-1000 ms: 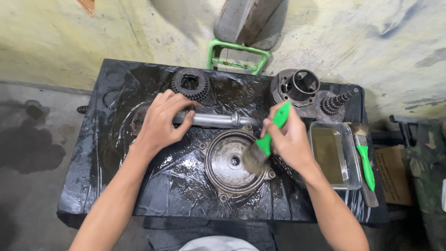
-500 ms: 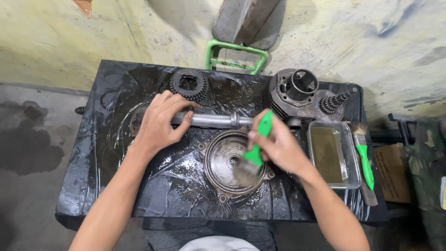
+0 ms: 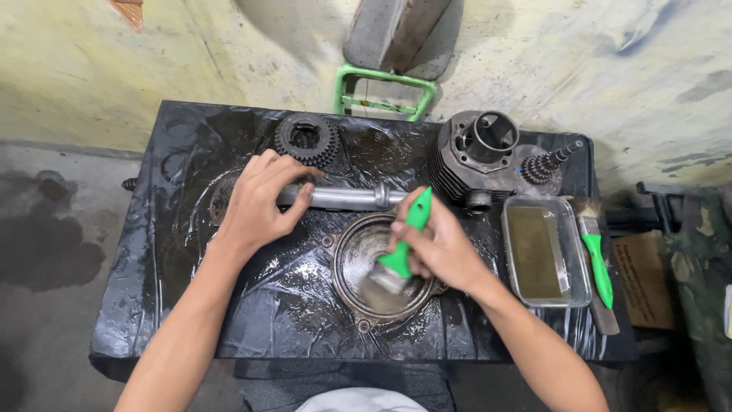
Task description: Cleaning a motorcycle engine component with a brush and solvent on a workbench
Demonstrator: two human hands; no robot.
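My right hand grips a green-handled paintbrush, its bristles pressed onto a round metal cover plate lying flat on the black wet table. My left hand rests on the left end of a grey metal shaft that lies across the table just behind the plate.
Behind the shaft sit a toothed gear cluster, a finned engine cylinder and a small stepped gear shaft. A metal tray of brownish liquid and a second green brush lie at the right. A green frame leans on the wall.
My right hand has swept the brush leftward and down, from the plate's right rim onto its lower middle. My left hand stays on the shaft.
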